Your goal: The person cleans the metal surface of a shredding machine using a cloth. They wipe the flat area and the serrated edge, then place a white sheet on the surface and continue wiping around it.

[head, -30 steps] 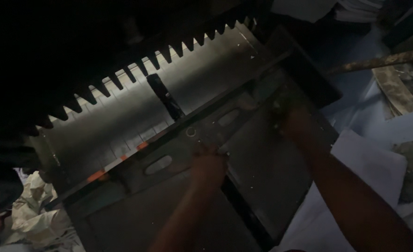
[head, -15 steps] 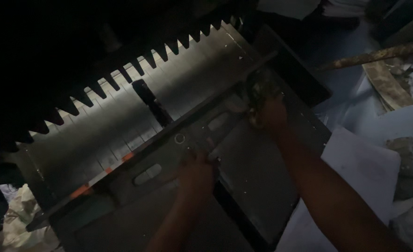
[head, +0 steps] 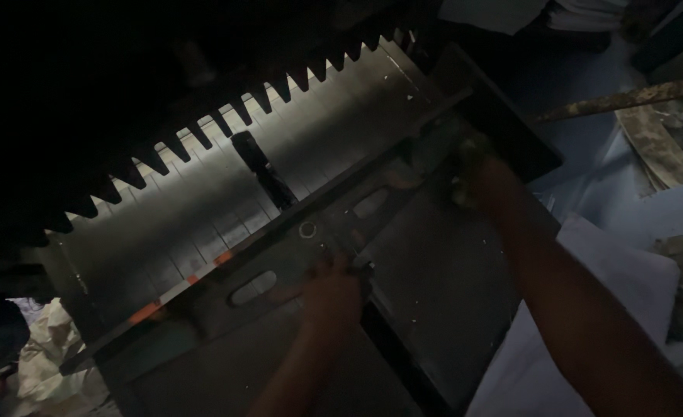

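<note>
Dim machine bed (head: 434, 278); left hand (head: 332, 295), right hand (head: 487, 179) on clamp bar (head: 295, 239)

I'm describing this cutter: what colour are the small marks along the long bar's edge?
Orange, on the long bar, seen in the head view.

Your left hand (head: 332, 293) grips the long metal bar (head: 295, 239) near its middle; your right hand (head: 480, 181) clasps its far end, beside the saw-toothed plate (head: 241, 177).
</note>
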